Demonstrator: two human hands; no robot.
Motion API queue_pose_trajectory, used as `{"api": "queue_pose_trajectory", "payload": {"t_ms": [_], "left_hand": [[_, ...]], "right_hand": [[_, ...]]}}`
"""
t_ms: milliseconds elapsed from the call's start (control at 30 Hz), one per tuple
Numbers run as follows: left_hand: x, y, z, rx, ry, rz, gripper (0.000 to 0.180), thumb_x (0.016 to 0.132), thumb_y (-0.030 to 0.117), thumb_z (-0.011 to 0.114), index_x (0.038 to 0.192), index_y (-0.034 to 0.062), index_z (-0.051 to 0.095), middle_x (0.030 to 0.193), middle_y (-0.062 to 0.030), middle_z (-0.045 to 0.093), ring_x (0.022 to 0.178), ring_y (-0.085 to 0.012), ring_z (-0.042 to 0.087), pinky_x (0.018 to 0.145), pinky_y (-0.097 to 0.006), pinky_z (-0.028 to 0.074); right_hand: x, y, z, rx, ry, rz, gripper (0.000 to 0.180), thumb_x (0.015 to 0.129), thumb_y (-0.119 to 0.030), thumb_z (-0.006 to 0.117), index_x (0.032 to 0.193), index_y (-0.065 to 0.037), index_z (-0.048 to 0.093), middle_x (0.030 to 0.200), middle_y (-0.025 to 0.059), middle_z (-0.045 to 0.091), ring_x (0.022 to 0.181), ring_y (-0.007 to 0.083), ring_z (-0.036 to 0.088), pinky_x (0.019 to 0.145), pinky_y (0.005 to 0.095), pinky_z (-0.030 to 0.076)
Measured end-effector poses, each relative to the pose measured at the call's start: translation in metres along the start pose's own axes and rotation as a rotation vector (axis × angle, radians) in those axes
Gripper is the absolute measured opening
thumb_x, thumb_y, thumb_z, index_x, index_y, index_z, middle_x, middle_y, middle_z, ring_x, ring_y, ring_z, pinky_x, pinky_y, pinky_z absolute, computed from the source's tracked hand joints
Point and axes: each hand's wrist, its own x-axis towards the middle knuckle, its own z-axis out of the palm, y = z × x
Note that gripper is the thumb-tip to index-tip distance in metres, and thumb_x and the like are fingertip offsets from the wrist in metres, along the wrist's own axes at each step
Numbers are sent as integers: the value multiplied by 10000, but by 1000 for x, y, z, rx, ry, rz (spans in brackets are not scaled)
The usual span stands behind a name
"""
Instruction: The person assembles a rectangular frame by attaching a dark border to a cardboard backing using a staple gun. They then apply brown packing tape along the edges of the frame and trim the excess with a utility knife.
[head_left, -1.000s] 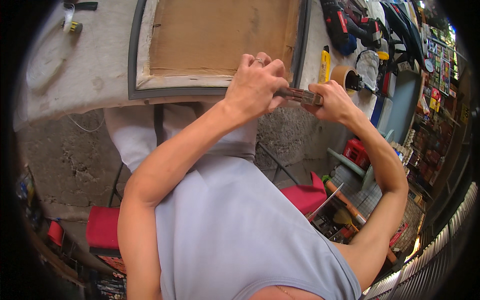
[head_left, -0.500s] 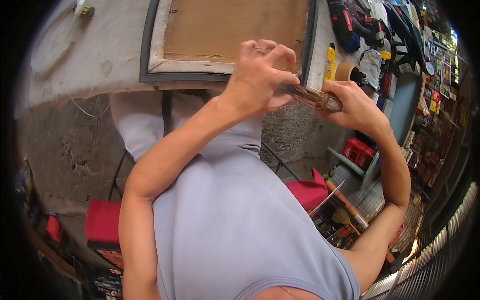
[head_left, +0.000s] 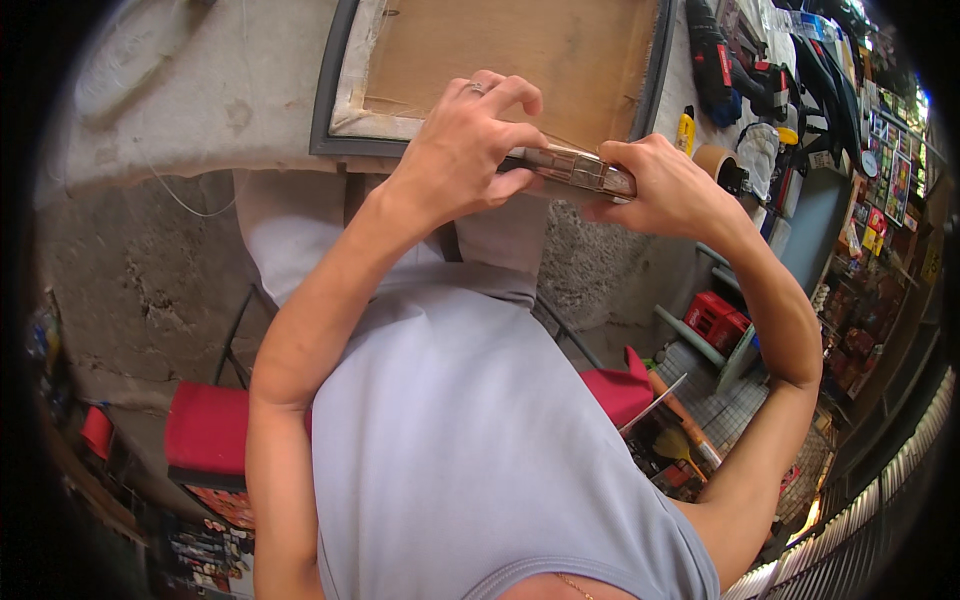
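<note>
- Two bare hands share one slim, silvery metal tool point(head_left: 575, 168), tilted slightly down to the right: the left hand point(head_left: 455, 150) has one end between thumb and forefinger, its other fingers loosely curled; the right hand point(head_left: 670, 190) wraps the opposite end.
- Left end: that light fingertip hold might slip — or get nipped, if the tool has moving parts, too small to make out.
- Middle: a lost grip could drop the tool onto the dark grey, rectangular picture frame point(head_left: 332, 85) and dent its flat brown backing panel point(head_left: 540, 70).
- Far left: a thin, clear, looped strand point(head_left: 180, 200) droops past the edge of the pale, cloth-covered table point(head_left: 250, 120); a sleeve or leg could catch it.
- Centre: the frame lies just beyond the hands, the left hand covering part of its near side.
- Right: a yellow, narrow cutter point(head_left: 685, 130), a brown tape roll point(head_left: 710, 160) and a black-and-red power tool point(head_left: 712, 60) crowd the table — the right hand has little room that way.
</note>
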Motion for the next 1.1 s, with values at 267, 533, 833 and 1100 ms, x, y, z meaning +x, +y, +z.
{"api": "queue_pose_trajectory", "payload": {"t_ms": [267,533,833,1100], "left_hand": [[-1,-3,-2,-35,-7,28,191,657,145,780,835,118,719,1076,-18,556,1102,-252,512,897,-392,431],[0,-4,-5,-52,-30,31,307,633,149,800,918,114,690,1112,-46,554,1106,-276,515,926,-409,421],[0,-3,-7,-47,-43,35,312,624,156,804,914,112,696,1123,-48,550,1111,-278,512,935,-412,410],[-1,-5,-4,-61,-56,27,303,623,153,805,907,115,704,1125,-47,551,1113,-277,510,941,-417,415]], "right_hand": [[2,-1,11,7,80,6,330,681,-222,793,848,10,629,696,193,624,700,374,626,657,422,481],[5,-2,6,14,40,26,362,685,-262,802,833,21,629,708,204,637,718,386,638,674,447,500],[4,-3,9,-10,65,7,356,692,-272,795,833,14,636,699,198,645,700,383,646,668,456,512],[13,18,38,-46,195,-20,297,670,-235,788,796,-17,630,651,187,609,663,370,629,615,435,492]]}}
